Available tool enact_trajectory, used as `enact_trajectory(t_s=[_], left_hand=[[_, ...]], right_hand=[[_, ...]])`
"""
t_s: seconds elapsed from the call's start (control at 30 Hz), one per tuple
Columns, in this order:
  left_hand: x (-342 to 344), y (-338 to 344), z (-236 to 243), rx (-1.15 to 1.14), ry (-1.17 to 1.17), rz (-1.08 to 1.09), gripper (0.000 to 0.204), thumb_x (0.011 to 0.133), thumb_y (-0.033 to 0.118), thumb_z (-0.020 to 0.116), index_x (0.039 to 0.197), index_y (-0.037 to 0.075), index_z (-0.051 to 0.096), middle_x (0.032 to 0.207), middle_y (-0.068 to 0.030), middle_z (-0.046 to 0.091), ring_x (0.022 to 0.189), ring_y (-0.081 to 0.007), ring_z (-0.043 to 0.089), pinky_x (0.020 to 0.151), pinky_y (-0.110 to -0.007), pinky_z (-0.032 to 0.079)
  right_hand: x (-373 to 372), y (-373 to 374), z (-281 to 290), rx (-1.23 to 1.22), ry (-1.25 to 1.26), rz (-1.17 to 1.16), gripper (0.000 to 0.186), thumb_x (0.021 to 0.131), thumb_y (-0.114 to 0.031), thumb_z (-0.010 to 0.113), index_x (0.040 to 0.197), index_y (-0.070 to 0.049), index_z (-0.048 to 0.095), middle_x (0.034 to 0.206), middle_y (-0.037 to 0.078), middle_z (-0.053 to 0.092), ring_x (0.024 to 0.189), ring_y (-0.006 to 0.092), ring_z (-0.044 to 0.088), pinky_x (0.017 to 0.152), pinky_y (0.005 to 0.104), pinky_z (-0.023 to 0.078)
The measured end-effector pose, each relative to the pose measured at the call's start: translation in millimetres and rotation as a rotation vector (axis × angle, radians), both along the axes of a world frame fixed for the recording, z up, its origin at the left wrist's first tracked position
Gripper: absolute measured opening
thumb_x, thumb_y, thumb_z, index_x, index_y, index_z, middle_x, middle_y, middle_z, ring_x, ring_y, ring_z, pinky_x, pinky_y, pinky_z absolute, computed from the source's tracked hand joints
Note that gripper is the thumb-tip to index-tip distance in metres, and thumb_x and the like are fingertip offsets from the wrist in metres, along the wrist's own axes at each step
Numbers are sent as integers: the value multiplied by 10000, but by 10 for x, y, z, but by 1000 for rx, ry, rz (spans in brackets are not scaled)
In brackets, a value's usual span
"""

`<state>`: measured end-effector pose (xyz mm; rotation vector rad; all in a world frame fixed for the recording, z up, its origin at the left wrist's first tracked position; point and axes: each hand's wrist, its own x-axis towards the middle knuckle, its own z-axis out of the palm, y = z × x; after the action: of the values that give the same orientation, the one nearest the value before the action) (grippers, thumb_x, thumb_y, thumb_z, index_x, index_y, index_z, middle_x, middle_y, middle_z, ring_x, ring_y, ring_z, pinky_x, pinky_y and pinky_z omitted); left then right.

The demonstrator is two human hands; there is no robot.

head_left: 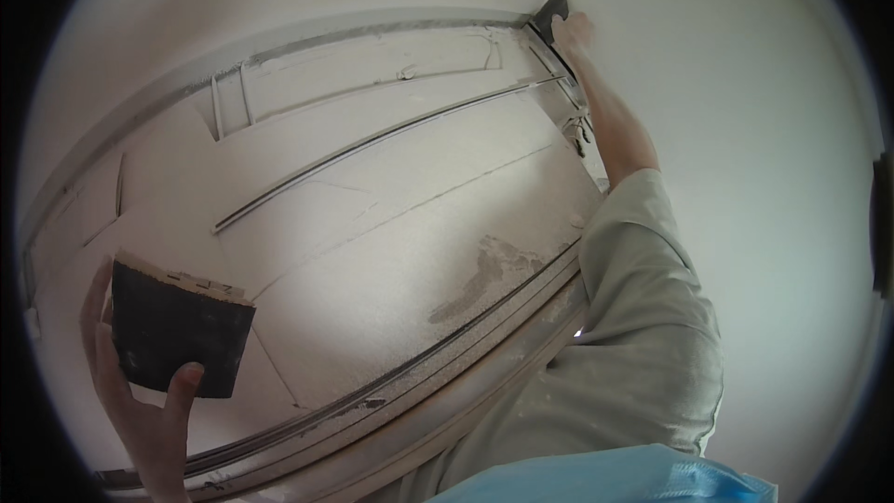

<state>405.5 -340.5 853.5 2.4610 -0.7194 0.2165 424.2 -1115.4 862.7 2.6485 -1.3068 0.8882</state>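
My left hand [140,410] holds a block [177,321] with a black face and a pale, ragged top edge at the lower left, thumb over its front. My right hand [572,33] reaches up to the top right, its fingers on a thin black sheet [551,9] at the corner where the white wall [764,224] meets the far wall. Whether that sheet is wrapped around something I cannot tell.
Below lies a white, dust-covered surface [391,186] with long dark strips [326,158], scattered pieces and grey smudges. A rail with grooves [484,335] crosses the lower part. My grey-sleeved arm and a blue mask [605,480] show at the lower edge.
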Motion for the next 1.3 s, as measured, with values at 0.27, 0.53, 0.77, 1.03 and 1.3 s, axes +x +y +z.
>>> enact_trajectory(t_s=[0.27,0.53,0.77,1.03,1.3], left_hand=[[-103,-176,179,-123,107,-79,968,731,704,777,1428,80,528,1553,-146,423,1412,-338,458,1104,-497,503],[-182,-197,275,-128,65,-130,912,825,615,774,1426,-12,497,1529,-163,438,1416,-350,440,1121,-480,433],[-102,-156,189,-141,93,-62,838,895,516,765,1470,-12,461,1481,-175,469,1382,-337,460,1137,-458,384],[-147,-748,617,-122,-229,-391,657,992,317,685,1492,-26,432,1423,-213,525,1320,-379,517,1106,-447,404],[-389,-2771,1516,-210,-1082,-1119,363,870,174,782,1132,-5,605,1320,-213,625,1183,-408,609,965,-467,509]], right_hand=[[-292,44,76,357,184,346,445,918,-315,690,1094,91,731,993,228,755,835,302,757,719,400,615],[-1540,1524,781,1095,86,742,356,921,-254,785,1166,-7,709,975,39,758,832,85,699,753,282,596],[-2019,2079,319,899,417,856,472,916,-318,786,1265,-33,650,1138,79,716,1046,192,667,931,337,531],[-2321,2393,885,347,47,987,715,907,-488,731,1464,-90,522,1384,144,603,1290,286,566,1060,453,501],[-2923,2883,1555,-46,-75,1221,843,793,-424,834,1498,-104,501,1400,143,594,1293,336,567,1103,497,474]])
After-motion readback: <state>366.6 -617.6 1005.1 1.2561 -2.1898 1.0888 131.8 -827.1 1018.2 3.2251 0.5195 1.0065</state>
